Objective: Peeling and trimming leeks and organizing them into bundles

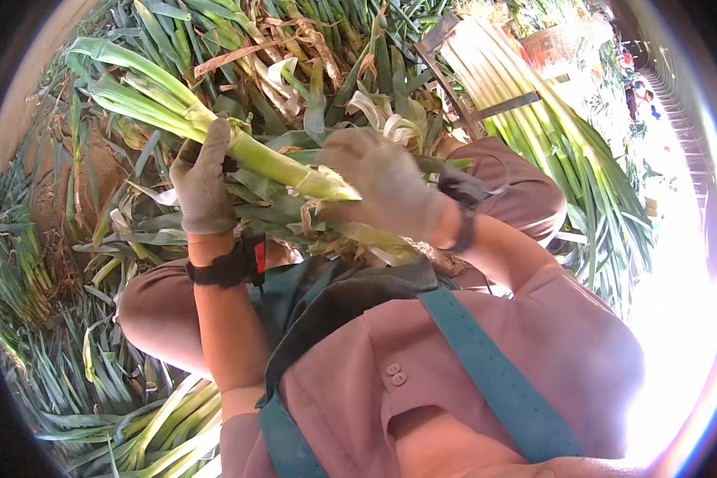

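Observation:
A thick leek point(275, 163) lies aslant in front of me, its green leaves toward the upper left and its pale end toward the right. My left hand point(205, 183), in a grey work glove, is closed around its middle, with the thumb on top. My right hand point(386, 187), also gloved, is beside the pale end. It is smeared by motion, so its fingers and anything in them cannot be made out. Loose leek leaves point(295, 215) lie under the stalk, between my knees.
A pile of untrimmed leeks point(327, 56) with dry leaves rises at the far side. To the right, pale-stemmed leeks point(526, 127) lie lined up on a metal frame point(454, 95). More leeks point(167, 430) are at the lower left, and a brown earthy patch point(88, 175) shows at the left.

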Motion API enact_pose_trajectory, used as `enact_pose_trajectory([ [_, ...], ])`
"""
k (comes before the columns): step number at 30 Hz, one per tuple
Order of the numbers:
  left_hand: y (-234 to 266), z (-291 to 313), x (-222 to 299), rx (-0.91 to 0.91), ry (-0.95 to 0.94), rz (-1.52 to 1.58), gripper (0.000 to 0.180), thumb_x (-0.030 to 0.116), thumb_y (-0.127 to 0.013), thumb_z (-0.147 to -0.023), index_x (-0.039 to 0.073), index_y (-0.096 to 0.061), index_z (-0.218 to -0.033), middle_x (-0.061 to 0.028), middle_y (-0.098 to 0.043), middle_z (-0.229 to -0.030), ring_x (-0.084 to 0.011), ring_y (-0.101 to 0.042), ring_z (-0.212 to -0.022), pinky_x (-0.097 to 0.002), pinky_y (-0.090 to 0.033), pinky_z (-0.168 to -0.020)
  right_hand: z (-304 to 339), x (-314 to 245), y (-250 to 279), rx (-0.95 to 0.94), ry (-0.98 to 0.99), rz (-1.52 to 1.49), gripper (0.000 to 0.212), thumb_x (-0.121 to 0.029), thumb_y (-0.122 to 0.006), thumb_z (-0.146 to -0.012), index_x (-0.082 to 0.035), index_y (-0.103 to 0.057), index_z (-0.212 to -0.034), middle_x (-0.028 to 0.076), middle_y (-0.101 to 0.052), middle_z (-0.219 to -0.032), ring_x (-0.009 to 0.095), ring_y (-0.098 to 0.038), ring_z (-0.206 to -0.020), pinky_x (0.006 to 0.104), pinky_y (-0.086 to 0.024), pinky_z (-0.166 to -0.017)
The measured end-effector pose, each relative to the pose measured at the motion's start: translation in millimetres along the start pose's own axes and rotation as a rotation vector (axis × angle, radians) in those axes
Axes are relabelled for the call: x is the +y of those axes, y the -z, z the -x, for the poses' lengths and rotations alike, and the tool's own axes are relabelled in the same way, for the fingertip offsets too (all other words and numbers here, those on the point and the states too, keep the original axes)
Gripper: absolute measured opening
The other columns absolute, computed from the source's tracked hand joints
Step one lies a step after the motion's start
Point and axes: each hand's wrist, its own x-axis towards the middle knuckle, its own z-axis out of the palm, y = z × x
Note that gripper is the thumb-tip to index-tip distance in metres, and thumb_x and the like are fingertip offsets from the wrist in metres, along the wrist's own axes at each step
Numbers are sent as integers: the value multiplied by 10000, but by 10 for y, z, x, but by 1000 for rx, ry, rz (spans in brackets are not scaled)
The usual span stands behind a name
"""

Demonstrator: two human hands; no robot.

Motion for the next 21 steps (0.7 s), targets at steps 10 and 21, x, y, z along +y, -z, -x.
enact_pose_trajectory([
  [10, 132, 50, -82, 45, 21, 63, 266, 170, -732, -919, -27, -678, -1088, -48, -702, -942, -105, -635, -778, -241, -493, -694, 737, 247, 297, -602, -276, -597, 319, -264, -699, -908, -24, -646, -1111, 142, -655, -1113, 296, -647, -960, 398, -521, -854],
  [21, -251, 322, -66, -46, 30, -152, 363, 337, -640, -992, -18, -657, -1065, -37, -669, -977, -135, -630, -884, -254, -510, -777, 556, -59, -560, 117, -663, -263, 441, -236, -701, -879, -39, -520, -1230, 242, -668, -987, 430, -655, -933, 484, -518, -784],
])
